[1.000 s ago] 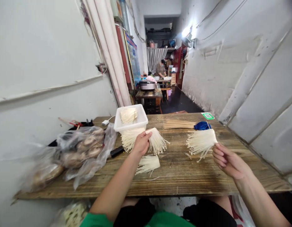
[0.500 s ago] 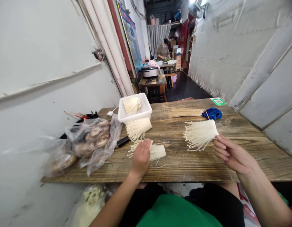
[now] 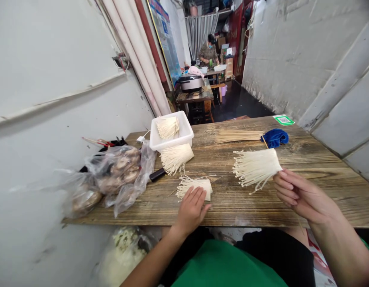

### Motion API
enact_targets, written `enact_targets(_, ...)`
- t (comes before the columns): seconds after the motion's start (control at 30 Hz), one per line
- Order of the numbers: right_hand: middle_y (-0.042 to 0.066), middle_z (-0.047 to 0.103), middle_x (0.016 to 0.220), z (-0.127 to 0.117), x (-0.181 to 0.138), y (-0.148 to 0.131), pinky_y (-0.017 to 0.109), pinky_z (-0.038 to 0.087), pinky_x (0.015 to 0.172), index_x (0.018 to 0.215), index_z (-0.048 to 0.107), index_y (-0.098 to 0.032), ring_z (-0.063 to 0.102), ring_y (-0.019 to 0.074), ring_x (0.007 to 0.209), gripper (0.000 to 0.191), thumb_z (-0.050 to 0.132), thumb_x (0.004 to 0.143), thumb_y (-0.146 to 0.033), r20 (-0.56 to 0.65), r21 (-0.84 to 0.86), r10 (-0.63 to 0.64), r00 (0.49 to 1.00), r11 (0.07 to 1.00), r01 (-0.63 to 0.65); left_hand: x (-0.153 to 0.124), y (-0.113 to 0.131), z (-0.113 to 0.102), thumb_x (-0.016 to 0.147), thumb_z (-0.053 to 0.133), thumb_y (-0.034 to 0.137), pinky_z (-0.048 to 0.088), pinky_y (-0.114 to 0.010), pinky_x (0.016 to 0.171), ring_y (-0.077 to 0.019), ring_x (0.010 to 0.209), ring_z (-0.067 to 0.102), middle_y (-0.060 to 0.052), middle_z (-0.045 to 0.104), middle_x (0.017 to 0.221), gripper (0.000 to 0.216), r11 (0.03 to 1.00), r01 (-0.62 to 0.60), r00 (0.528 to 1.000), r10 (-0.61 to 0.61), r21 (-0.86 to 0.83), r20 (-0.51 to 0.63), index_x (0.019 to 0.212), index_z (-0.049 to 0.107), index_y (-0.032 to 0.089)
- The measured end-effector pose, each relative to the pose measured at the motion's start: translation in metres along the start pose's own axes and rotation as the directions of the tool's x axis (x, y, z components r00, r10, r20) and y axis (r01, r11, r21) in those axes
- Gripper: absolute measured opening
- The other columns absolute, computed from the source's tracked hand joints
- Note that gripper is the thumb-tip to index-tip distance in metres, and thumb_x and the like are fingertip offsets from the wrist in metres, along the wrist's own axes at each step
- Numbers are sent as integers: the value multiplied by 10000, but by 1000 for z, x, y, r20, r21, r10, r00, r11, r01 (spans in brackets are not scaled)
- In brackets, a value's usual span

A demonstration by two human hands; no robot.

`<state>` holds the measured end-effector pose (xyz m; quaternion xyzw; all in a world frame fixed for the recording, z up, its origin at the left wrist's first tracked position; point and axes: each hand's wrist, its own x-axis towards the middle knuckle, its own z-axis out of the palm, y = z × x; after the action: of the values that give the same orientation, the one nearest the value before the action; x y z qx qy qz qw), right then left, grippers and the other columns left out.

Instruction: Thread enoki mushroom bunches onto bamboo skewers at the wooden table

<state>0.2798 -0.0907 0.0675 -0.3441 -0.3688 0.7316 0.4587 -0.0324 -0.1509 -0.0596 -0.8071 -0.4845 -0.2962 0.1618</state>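
My right hand (image 3: 301, 195) is closed at the base corner of a flat fan of enoki mushrooms (image 3: 256, 167), held over the right side of the table. A thin wooden stick (image 3: 265, 142) pokes out above the fan's base; the rest of it is mostly hidden. My left hand (image 3: 192, 209) lies with fingers stretched over a smaller enoki bunch (image 3: 195, 184) on the wood, thumb apart. Farther back, another enoki bunch (image 3: 177, 158) leans by a white plastic tub (image 3: 186, 141), which has more enoki (image 3: 167, 127) inside.
Bamboo skewers (image 3: 240, 136) lie by a blue cloth (image 3: 275, 138) on the wooden table (image 3: 229, 209). A black handle (image 3: 157, 174) and plastic bags of brown mushrooms (image 3: 121, 167) are at left. A person (image 3: 208, 54) works at a far table.
My left hand has shifted right and down, from the bunch's tips to its base, and the loose pieces there now lie together. My right hand still holds its fan. The view has tilted slightly.
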Motion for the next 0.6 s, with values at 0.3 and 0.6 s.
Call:
enact_targets(0.3, -64, 317, 560, 6, 18, 11, 173, 140, 336, 709, 505, -202, 189, 38, 422, 218, 707, 772, -253, 3, -79, 6, 1000, 997, -5, -33, -24, -32, 860, 555, 141, 433, -442, 975, -212, 983, 654, -98, 710, 1043, 281, 976, 216, 968, -212, 12, -133, 1138, 571, 179)
enact_targets(0.6, -86, 337, 540, 20, 28, 18, 156, 117, 364, 942, 592, -207, 197, 12, 405, 281, 732, 747, -352, 5, -222, -22, 1000, 975, 22, 14, -19, -9, 889, 545, 257, 416, -426, 990, -232, 1120, 582, -107, 673, 1154, 294, 981, 22, 991, 4, -194, 133, 1164, 600, 168)
